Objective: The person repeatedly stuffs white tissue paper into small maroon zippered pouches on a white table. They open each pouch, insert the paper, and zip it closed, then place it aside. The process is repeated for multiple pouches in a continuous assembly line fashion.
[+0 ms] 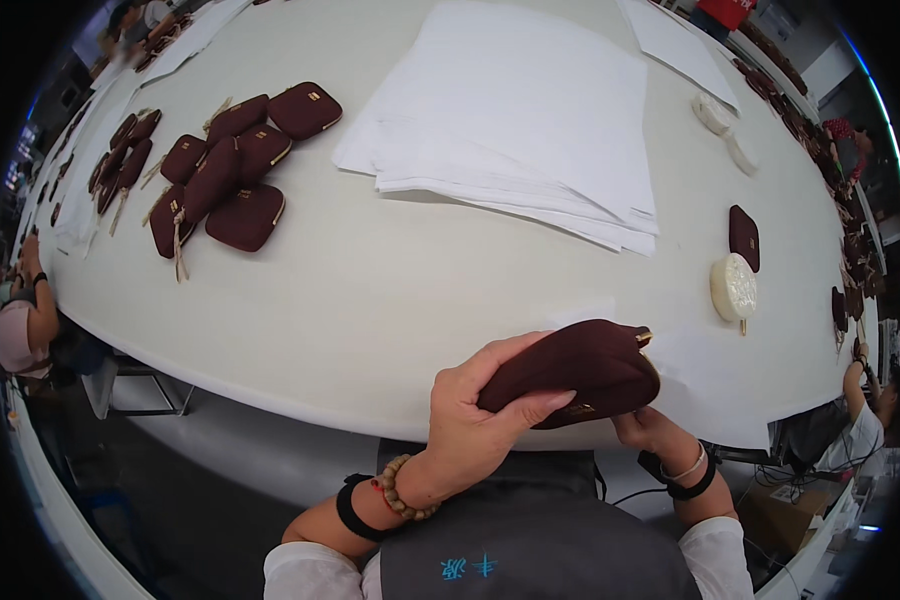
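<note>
A dark maroon zip pouch (pixel 570 375) is raised off the near edge of the table, tilted, its gold zip end toward the right. My left hand (pixel 485 400) grips its left side, thumb across the near face and the fingers behind. Close under the pouch's lower right edge, my right hand (pixel 645 428) has its fingers curled in against it, their tips partly hidden. To the right lie another small maroon pouch (pixel 744 238) and a round, cream-coloured wrapped roll (pixel 734 288).
A stack of white paper sheets (pixel 530 120) covers the table's middle. Several maroon pouches with tassels (pixel 232 172) are heaped at the left, with more beyond. Pale rolls (pixel 712 114) lie at the far right. Other people sit along both sides; a stool (pixel 145 390) stands at lower left.
</note>
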Demonstrator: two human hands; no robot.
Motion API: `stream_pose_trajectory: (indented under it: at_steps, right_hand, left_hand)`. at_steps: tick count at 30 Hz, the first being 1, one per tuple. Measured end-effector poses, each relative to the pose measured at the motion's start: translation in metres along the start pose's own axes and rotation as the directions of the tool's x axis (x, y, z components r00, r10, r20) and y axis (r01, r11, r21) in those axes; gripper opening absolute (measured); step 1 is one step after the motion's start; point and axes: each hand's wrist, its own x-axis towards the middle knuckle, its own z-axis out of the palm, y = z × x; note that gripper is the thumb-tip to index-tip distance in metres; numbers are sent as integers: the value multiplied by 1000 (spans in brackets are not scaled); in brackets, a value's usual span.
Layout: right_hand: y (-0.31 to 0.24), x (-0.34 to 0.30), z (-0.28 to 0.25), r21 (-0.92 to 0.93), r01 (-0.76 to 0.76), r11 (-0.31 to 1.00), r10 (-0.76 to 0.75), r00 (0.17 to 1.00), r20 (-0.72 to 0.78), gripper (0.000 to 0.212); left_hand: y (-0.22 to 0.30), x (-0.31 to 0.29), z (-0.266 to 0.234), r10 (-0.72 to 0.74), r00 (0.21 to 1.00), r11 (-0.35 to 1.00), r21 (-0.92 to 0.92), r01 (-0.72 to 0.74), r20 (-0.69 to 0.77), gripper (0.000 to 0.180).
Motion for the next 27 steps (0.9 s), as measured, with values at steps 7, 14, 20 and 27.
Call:
stream_pose_trajectory:
  at_steps: [7,14,20,27]
  right_hand:
    - [7,1,-21,-20,-81,996,82,997,12,23]
    - [14,3,-22,192,-129,973,122,991,48,30]
    - [0,13,-17,93,-53,994,51,998,20,29]
    - [-17,29,1,-1,-18,1000,18,999,-49,26]
  left_hand:
    - [1,4,-10,-170,977,972,-144,188,130,53]
    - [2,8,-31,-120,985,988,-80,131,127,70]
    - [-3,26,-40,10,993,999,-32,-6,113,52]
    - [-19,22,-29,-108,993,993,-47,111,53,22]
